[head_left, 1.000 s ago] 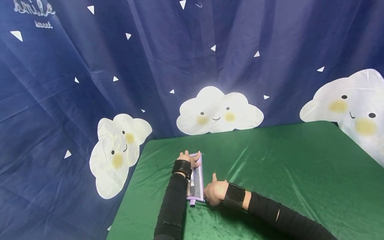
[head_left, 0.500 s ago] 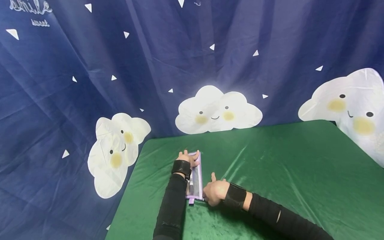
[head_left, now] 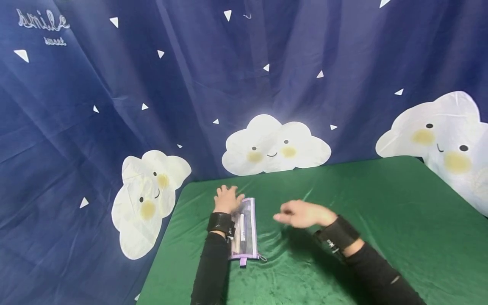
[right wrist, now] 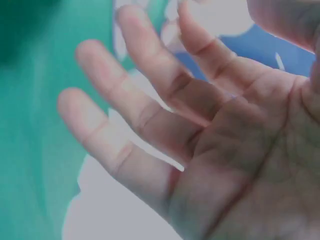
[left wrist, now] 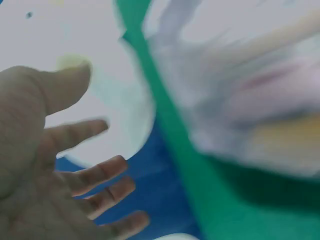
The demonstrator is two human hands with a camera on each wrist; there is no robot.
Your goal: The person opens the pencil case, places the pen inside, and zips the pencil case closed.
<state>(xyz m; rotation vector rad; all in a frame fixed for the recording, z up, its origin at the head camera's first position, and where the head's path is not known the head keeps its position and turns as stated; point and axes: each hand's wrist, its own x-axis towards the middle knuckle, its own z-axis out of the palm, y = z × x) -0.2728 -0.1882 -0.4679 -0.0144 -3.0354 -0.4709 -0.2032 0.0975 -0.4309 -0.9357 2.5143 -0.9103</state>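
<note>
A see-through zip pencil pouch (head_left: 249, 231) with light purple edging lies lengthwise on the green cloth. A pen (head_left: 242, 226) with a white barrel shows through it, and a zipper pull (head_left: 263, 258) sticks out at its near right corner. My left hand (head_left: 226, 200) is spread at the pouch's far left corner, holding nothing. In the left wrist view the pouch (left wrist: 230, 95) is a blur beside the spread fingers (left wrist: 100, 175). My right hand (head_left: 303, 214) is raised over the cloth, to the right of the pouch. Its palm (right wrist: 240, 165) is bare, with fingers loosely bent.
Green cloth (head_left: 343, 190) covers the table, with some wrinkles right of the pouch. Behind it hangs a dark blue curtain (head_left: 198, 84) printed with white triangles and smiling clouds. A purple tab (head_left: 243, 262) sits at the pouch's near end.
My right hand has left the pouch's near right corner, rising and moving away to the right. My left hand has slid off the pouch's top to the left, uncovering more of it.
</note>
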